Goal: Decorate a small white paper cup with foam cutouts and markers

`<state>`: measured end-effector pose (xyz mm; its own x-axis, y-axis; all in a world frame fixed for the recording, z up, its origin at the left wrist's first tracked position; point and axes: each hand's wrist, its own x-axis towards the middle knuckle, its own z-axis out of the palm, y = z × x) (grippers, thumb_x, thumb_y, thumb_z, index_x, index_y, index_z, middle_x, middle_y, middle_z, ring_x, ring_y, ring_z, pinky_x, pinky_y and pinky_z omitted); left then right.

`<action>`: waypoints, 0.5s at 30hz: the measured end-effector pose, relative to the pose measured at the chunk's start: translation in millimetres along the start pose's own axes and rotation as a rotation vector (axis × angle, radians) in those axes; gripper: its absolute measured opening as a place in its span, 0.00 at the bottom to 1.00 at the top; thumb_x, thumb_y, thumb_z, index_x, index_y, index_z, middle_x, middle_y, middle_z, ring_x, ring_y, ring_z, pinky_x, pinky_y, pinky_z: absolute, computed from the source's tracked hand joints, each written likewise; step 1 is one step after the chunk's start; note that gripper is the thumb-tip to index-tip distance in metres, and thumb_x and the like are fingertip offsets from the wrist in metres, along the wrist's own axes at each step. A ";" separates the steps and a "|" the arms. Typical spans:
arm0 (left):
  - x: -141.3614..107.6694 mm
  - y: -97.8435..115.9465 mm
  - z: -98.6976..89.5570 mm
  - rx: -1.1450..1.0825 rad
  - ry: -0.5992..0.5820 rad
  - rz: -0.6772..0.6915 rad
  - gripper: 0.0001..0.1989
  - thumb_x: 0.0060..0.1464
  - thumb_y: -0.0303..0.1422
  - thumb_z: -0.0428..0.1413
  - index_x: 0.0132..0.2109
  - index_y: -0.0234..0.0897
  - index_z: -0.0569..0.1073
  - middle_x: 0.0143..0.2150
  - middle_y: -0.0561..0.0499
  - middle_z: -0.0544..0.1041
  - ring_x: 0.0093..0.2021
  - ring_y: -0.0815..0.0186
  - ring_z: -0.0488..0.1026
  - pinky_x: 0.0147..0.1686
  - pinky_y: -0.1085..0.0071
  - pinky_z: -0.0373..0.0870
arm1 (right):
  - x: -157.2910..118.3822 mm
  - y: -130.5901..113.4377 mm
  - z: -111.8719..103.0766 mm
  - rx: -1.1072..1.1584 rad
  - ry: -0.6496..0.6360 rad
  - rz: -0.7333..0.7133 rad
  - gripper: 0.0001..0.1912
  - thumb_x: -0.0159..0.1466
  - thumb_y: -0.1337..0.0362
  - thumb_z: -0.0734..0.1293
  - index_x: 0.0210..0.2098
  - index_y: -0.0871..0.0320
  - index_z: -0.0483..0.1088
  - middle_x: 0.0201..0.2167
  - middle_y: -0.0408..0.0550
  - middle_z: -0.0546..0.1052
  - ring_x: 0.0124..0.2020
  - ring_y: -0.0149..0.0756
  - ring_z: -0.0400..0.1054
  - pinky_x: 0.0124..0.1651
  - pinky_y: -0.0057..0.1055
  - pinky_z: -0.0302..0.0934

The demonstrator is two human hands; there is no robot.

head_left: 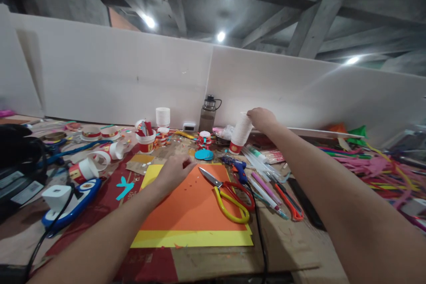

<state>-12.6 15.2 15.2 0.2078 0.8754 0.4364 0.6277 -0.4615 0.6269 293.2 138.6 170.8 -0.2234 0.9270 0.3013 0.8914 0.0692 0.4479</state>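
My right hand (pixel 262 119) reaches far forward and grips the top rim of a tall stack of white and red paper cups (pixel 241 131). The stack leans to the right; some of my fingers are hidden behind it. My left hand (pixel 173 172) hovers over or rests on an orange sheet of paper (pixel 186 208), its fingers loosely bent, with nothing visible in them. A yellow sheet (pixel 193 238) lies under the orange one. Scissors (pixel 229 195) with red and yellow handles lie on the sheets. Cut blue paper pieces (pixel 203 155) are just beyond my left hand.
A blue glue gun (pixel 240 169) with a trailing cable, pens (pixel 266 191) and a black bar (pixel 306 202) lie to the right. At the back stand a bottle (pixel 208 115) and another cup stack (pixel 163 117). A blue power strip (pixel 83 204) is on the left.
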 end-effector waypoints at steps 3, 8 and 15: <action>0.6 0.3 1.5 -0.003 -0.007 -0.011 0.12 0.56 0.38 0.53 0.28 0.37 0.72 0.27 0.51 0.76 0.28 0.66 0.69 0.30 0.70 0.59 | 0.3 -2.7 -2.2 -0.015 -0.009 -0.008 0.16 0.63 0.74 0.59 0.45 0.65 0.75 0.44 0.63 0.78 0.46 0.43 0.73 0.47 0.33 0.63; -0.1 -1.7 3.0 0.017 -0.017 -0.009 0.13 0.57 0.39 0.53 0.28 0.37 0.73 0.26 0.51 0.75 0.27 0.67 0.68 0.29 0.70 0.59 | 1.1 -7.5 -1.4 -0.023 0.003 -0.037 0.15 0.64 0.74 0.59 0.45 0.67 0.74 0.44 0.64 0.77 0.47 0.43 0.72 0.47 0.33 0.63; 0.1 -1.5 1.3 0.034 -0.012 -0.009 0.13 0.57 0.39 0.52 0.29 0.37 0.74 0.26 0.50 0.75 0.27 0.66 0.67 0.29 0.70 0.58 | 6.6 -9.1 3.2 -0.006 0.068 -0.010 0.17 0.63 0.76 0.57 0.46 0.68 0.72 0.44 0.63 0.76 0.45 0.43 0.70 0.45 0.32 0.61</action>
<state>-12.5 16.1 13.4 0.2111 0.8814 0.4225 0.6550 -0.4484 0.6082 284.8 145.3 166.0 -0.2591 0.8991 0.3529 0.8864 0.0763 0.4565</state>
